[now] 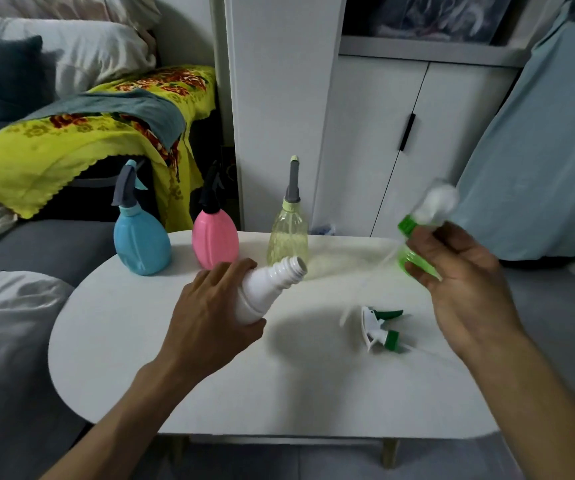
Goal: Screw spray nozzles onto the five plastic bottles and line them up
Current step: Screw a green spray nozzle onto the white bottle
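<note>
Nearest the viewer, on the white table (175,393), the left hand (209,320) wraps its fingers and thumb round the body of the white bottle (265,289), which is tilted with its bare threaded neck pointing up and to the right. It looks empty and light, with thin stiff walls that would likely dent under a hard squeeze. The smooth plastic is probably slippery, so a full grip round the widest part of the body, as here, seems the safest hold while a nozzle is turned on.

Just right of it the loose spray nozzle (381,329), white with a green trigger and collar, lies on its side on the table, touching neither hand. Its collar is the part to take hold of and twist; the thin dip tube appears flexible and easily bent.

Farther right, the right hand (459,275) curls its fingers round the green bottle (414,258), held off the table, with a white nozzle already on its green collar. It is blurred, so finer detail cannot be told.

Along the far edge stand the blue bottle (142,244), the pink bottle (215,239) and the clear yellow bottle (287,237), upright, side by side, each capped with a nozzle.
</note>
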